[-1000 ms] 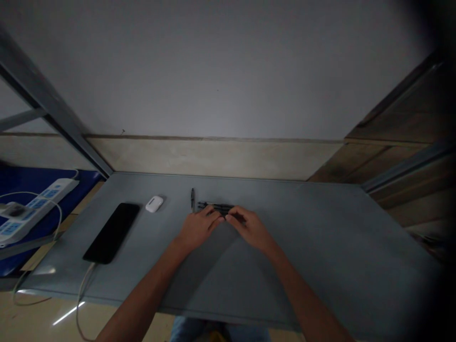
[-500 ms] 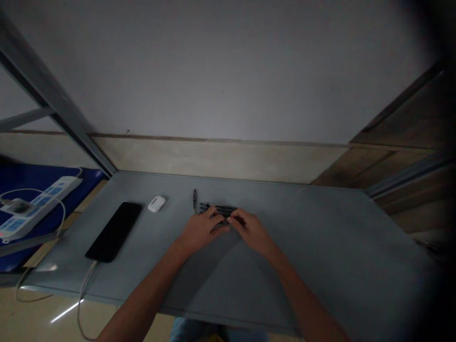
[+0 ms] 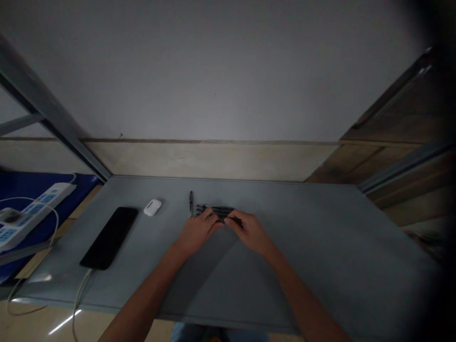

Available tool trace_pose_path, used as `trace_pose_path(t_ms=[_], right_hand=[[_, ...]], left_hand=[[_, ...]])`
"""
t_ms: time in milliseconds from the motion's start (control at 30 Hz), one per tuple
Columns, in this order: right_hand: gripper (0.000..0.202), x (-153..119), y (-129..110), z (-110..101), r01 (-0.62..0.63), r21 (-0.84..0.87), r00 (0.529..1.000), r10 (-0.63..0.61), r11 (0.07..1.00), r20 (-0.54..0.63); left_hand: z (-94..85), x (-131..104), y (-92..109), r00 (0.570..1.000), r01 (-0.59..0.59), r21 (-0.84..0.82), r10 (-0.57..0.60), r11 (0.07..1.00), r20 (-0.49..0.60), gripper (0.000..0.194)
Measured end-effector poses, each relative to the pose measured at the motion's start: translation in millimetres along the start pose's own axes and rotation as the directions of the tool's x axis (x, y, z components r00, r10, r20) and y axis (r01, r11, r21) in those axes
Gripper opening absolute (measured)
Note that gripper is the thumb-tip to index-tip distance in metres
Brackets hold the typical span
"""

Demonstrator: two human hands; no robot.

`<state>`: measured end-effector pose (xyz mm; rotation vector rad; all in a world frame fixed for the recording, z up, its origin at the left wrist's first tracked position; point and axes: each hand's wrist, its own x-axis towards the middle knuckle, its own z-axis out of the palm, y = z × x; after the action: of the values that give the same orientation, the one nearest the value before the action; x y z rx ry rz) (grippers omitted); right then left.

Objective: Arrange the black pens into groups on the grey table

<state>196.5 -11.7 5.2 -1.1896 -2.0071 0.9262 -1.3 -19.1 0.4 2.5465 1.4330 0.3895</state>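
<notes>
Several slim dark pens point(image 3: 218, 209) lie side by side on the grey table, pointing left and right. My left hand point(image 3: 199, 232) is at their left part, its fingers curled over them and its thumb at the near side. My right hand point(image 3: 250, 231) closes on their right end, thumb and fingers pinched together. The fingers of both hands partly hide the pens. Just left of the group, a single dark pen point(image 3: 191, 201) lies apart, pointing away from me; its near end reaches my left hand.
Left on the table point(image 3: 313, 266) are a white earbud case point(image 3: 152, 207) and a black phone point(image 3: 109, 237) with a white cable point(image 3: 79, 290). A power strip point(image 3: 37, 209) sits on a blue surface beyond the metal frame point(image 3: 76, 145). A wall point(image 3: 213, 159) rises behind the table.
The view has shifted slightly, moving the table items a little left and down in the picture. My left fingers have drawn closer together over the pens; my right hand stays at their right end.
</notes>
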Motion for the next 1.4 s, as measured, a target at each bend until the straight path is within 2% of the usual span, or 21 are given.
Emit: trace_pose_path(t_ms=[200,400,500,667,833,900,967,1067,1133,1200,1267,1333,1400], right_hand=[[0.038,0,2,4,-0.053,0.043,0.999,0.053,0.998,0.000],[0.042,0,3,6,-0.106,0.128,0.994,0.108,0.986,-0.007],[0.044,1,5,9,-0.145,0.164,0.988,0.152,0.976,-0.031],[0.038,1,4,10,-0.141,0.232,0.971,0.180,0.962,-0.156],[0.039,1,6,1,-0.094,0.198,0.923,0.160,0.976,-0.350],[0.040,2,8,-1,-0.078,0.193,0.914,0.147,0.978,-0.377],[0.035,2,10,2,-0.054,0.221,0.932,0.129,0.974,-0.338],[0.025,4,12,9,-0.036,0.337,0.969,0.114,0.941,-0.217],[0.026,6,12,12,-0.046,0.460,0.967,0.154,0.887,-0.201],[0.030,8,13,10,-0.026,0.617,0.947,0.216,0.787,-0.237],[0.029,10,13,3,0.024,0.741,0.928,0.261,0.671,-0.266],[0.027,12,14,-4,0.076,0.799,0.911,0.284,0.597,-0.299],[0.027,11,16,-8,0.084,0.825,0.903,0.308,0.558,-0.301]], left_hand=[[0.2,-2,4,1.000,-0.021,0.002,0.021,1.000,-0.001,0.035],[-0.7,-3,6,0.999,-0.016,0.059,0.018,0.998,-0.030,0.033],[-0.1,-2,6,0.999,-0.015,0.011,0.015,1.000,-0.046,0.033],[-0.3,-2,7,0.997,-0.032,-0.158,0.020,0.987,-0.077,0.030],[-3.3,-4,9,0.994,-0.045,-0.236,0.019,0.971,-0.109,0.028],[-3.9,-4,10,0.992,-0.060,-0.280,0.026,0.958,-0.123,0.028],[-3.8,-3,11,0.989,-0.077,-0.339,0.030,0.938,-0.143,0.028],[-3.4,-2,14,0.985,-0.081,-0.418,0.010,0.905,-0.169,0.028],[-3.1,-1,14,0.981,-0.058,-0.462,-0.036,0.885,-0.192,0.029],[-2.2,0,13,0.972,-0.014,-0.528,-0.113,0.849,-0.208,0.028],[-0.3,2,8,0.955,0.045,-0.636,-0.220,0.770,-0.199,0.024],[2.0,4,3,0.932,0.078,-0.775,-0.321,0.627,-0.166,0.021],[3.2,6,-3,0.916,0.078,-0.894,-0.385,0.442,-0.111,0.024]])
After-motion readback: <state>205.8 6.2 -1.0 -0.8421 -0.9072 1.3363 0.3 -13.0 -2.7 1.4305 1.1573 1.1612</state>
